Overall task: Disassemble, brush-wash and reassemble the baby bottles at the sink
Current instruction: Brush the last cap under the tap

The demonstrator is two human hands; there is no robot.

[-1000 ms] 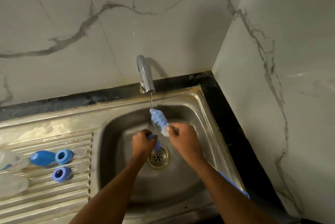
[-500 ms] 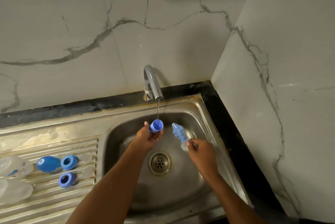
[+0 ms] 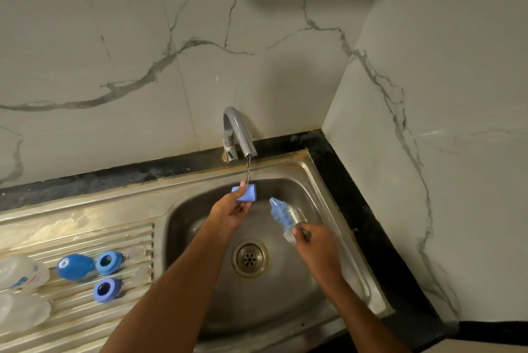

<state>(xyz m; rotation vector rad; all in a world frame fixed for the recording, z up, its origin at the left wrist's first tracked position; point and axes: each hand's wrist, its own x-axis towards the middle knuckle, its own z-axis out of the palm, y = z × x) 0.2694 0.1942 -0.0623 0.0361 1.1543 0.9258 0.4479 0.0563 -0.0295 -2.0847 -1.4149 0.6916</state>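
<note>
My left hand [image 3: 233, 211] grips a small blue bottle cap [image 3: 246, 192] and holds it on its side under the thin stream from the tap [image 3: 238, 132]. To its right, my right hand [image 3: 313, 241] grips the handle of a blue-and-white bottle brush [image 3: 281, 215], bristles pointing up and left, apart from the cap. Both hands are over the steel sink basin [image 3: 323, 198]. On the drainboard [image 3: 77, 238] at the left lie a blue dome cap [image 3: 74, 266], two blue collar rings [image 3: 108, 262] [image 3: 107, 289] and clear bottles [image 3: 20, 271].
The drain [image 3: 249, 258] sits below my hands in the basin. Two clear teats [image 3: 137, 252] [image 3: 141, 275] rest on the drainboard's right end. A black counter strip [image 3: 368, 224] and marble walls close the sink in at the back and right.
The brush left the blue cap. My left hand lifted the cap up under the running water and tipped it sideways; my right hand drew the brush away to the right.
</note>
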